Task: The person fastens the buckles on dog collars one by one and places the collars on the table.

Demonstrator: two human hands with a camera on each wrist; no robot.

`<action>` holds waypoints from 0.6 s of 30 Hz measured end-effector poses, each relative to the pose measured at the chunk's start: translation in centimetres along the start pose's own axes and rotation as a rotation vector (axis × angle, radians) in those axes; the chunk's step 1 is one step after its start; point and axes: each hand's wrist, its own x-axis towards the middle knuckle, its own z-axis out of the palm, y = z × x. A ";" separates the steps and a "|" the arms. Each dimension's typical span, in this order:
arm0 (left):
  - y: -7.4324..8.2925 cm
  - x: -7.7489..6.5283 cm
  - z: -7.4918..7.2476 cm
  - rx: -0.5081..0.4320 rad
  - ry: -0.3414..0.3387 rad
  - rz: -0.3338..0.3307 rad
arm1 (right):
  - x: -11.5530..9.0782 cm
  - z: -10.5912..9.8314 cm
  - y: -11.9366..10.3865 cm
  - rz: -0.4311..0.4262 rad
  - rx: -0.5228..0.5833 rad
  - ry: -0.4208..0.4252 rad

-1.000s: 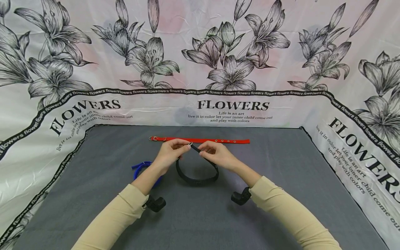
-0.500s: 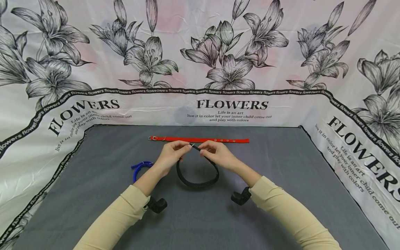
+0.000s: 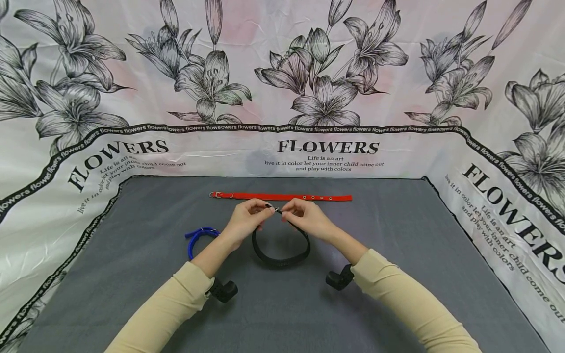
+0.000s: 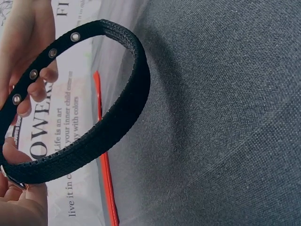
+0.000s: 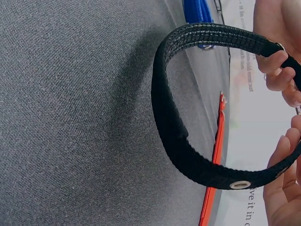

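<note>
A black collar with metal eyelets is bent into a loop that hangs below my two hands. My left hand pinches its buckle end; in the left wrist view the metal buckle shows at those fingers. The eyelet end is pinched by my right hand, fingertips close to the left ones. A short bit of strap and metal shows between them in the head view. Behind the hands lies a red collar, stretched out straight. A blue collar, curled in a ring, is partly hidden by the left forearm.
The grey cloth covers the work surface. A white flower-printed curtain rises at the back and both sides. Black wrist cameras hang under both cuffs.
My left hand has moved slightly right with its end of the black collar, narrowing the gap between the hands. The loop shifted slightly right with it; the right hand stays nearly still.
</note>
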 end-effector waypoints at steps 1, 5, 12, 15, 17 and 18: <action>0.0 0.0 0.0 -0.004 0.001 0.004 | 0.0 0.0 0.0 0.001 -0.001 0.003; 0.1 -0.1 0.0 -0.030 0.007 0.023 | 0.5 0.1 0.9 0.004 0.006 0.016; -0.1 0.1 0.0 -0.007 0.009 0.047 | 1.6 0.5 3.2 0.032 0.029 -0.001; -0.1 0.1 0.1 0.014 0.002 0.048 | 1.7 0.6 3.2 0.045 0.045 -0.020; -0.1 0.1 0.1 0.020 -0.004 0.046 | 1.8 0.7 3.1 0.050 0.059 -0.029; -0.1 0.1 0.1 0.022 -0.007 0.046 | 1.8 0.8 3.1 0.054 0.063 -0.033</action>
